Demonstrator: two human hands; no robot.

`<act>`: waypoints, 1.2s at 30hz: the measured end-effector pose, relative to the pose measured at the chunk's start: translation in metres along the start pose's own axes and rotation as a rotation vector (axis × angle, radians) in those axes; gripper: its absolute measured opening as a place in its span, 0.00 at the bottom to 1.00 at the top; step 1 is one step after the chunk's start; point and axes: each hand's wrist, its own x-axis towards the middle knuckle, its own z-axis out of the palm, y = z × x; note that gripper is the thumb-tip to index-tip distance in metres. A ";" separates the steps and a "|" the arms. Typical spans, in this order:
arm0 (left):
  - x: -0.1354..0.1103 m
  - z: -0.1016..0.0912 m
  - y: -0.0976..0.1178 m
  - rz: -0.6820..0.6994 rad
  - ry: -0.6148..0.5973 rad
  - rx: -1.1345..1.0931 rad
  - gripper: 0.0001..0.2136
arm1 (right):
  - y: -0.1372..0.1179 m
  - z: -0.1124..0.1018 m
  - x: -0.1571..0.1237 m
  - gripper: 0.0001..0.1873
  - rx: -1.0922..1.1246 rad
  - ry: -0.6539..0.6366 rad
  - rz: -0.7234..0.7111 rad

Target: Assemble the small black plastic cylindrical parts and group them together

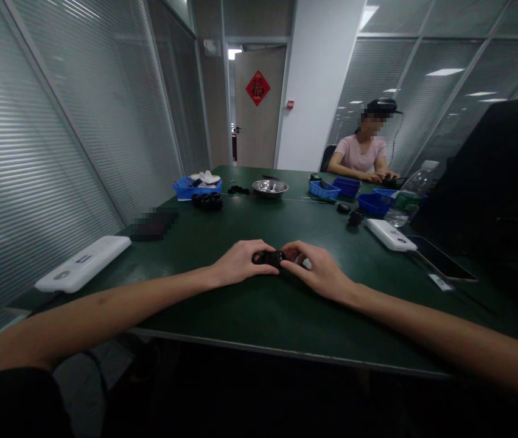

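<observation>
Low over the middle of the green table [222,310], both my hands meet at a small black glossy part [273,259] of a kind I cannot make out. My left hand [240,263] grips it from the left, thumb along the near side and fingers behind. From the right, my right hand [320,271] pinches its other end between thumb and fingers. Something pale shows under the right fingers, too small to name. The hands cover both ends of the black part.
Left lie a white power bank [84,264], black round parts [207,201] and a blue basket [197,187]. A metal bowl [270,188] stands behind. Right are a blue bin [374,205], bottle [407,198], white power bank [389,235] and phone [444,258]. A person [363,149] sits far right.
</observation>
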 end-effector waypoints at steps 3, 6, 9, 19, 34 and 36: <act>0.000 0.000 0.000 0.002 0.001 0.000 0.20 | 0.000 -0.001 0.000 0.14 0.001 -0.003 -0.087; 0.000 -0.001 0.000 -0.005 0.001 0.000 0.19 | 0.000 0.000 -0.001 0.15 0.001 0.004 -0.128; 0.000 -0.001 0.001 -0.007 -0.008 -0.005 0.20 | 0.000 0.001 -0.001 0.17 -0.010 0.022 -0.049; 0.000 -0.003 0.005 -0.015 -0.015 -0.011 0.19 | -0.001 0.000 -0.001 0.17 -0.017 0.006 -0.097; 0.000 -0.001 0.002 -0.018 -0.008 -0.016 0.20 | -0.003 0.000 -0.001 0.17 -0.046 -0.002 -0.012; 0.000 -0.001 0.001 -0.012 -0.006 -0.019 0.20 | -0.003 -0.001 -0.001 0.16 -0.035 -0.025 0.015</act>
